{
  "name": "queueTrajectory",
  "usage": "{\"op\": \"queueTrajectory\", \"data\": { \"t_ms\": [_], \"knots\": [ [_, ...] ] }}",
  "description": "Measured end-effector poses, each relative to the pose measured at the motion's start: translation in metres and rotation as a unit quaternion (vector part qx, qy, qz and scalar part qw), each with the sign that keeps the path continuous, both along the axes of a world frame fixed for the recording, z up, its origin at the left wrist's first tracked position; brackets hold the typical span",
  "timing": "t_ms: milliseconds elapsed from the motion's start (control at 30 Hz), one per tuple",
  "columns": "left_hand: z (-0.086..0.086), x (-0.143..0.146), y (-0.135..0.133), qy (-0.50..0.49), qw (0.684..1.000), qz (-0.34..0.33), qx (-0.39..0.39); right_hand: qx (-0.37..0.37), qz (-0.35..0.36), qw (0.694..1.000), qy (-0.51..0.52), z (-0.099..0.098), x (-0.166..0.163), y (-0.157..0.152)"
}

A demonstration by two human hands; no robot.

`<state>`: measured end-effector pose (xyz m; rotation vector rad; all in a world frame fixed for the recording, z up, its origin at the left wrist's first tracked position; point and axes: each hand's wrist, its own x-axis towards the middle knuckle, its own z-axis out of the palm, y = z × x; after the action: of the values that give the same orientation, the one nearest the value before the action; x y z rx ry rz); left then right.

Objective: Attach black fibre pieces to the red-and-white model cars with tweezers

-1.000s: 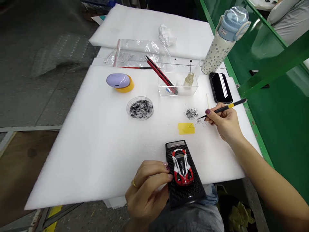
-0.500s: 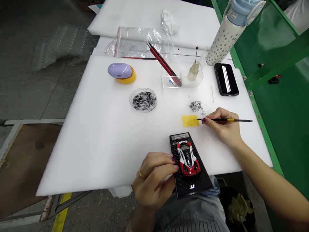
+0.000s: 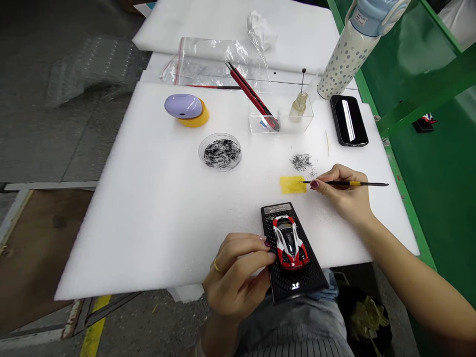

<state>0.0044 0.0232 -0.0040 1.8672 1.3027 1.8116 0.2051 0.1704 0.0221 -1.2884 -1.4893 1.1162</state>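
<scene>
With its fingers closed on the left edge, my left hand (image 3: 240, 275) holds a black display base (image 3: 310, 281) near the front edge of the table. On the base sits a red, white and black model car (image 3: 290, 243). My right hand (image 3: 344, 193) pinches a thin paintbrush (image 3: 366, 184), black with a yellow band. The brush tip is at the right part of a small yellow sheet (image 3: 290, 185), which lies flat. Just beyond the sheet is a loose pile of fine black bristle-like pieces (image 3: 301, 161). More such pieces fill a round clear dish (image 3: 222, 153) further left.
A clear box (image 3: 280, 126) holds red tweezers (image 3: 253, 96) and a small glass bottle (image 3: 298, 105). Behind are a plastic bag (image 3: 211, 62) and crumpled tissue (image 3: 260, 32). A phone (image 3: 348, 120) and dotted bottle (image 3: 345, 62) stand right; a purple case (image 3: 183, 106) is left.
The view has shifted very slightly. Both hands, the brush and the model car keep almost the same places.
</scene>
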Motion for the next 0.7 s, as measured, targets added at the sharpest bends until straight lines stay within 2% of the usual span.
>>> {"op": "queueTrajectory", "data": {
  "t_ms": [133,333,500,700],
  "knots": [
    [0.000,0.000,0.000,-0.001,1.000,-0.004,-0.005,-0.003,-0.017,0.999,0.048,0.005,0.003,-0.009],
    [-0.003,0.003,-0.002,-0.024,1.000,-0.003,-0.012,0.027,-0.094,0.982,0.162,0.015,-0.017,-0.057],
    [-0.001,0.006,0.000,-0.020,1.000,0.021,-0.005,0.033,-0.069,0.965,0.251,0.014,-0.038,-0.077],
    [0.004,0.007,0.001,-0.002,0.999,0.039,-0.011,0.016,-0.032,0.964,0.263,0.015,-0.044,-0.081]
  ]
}}
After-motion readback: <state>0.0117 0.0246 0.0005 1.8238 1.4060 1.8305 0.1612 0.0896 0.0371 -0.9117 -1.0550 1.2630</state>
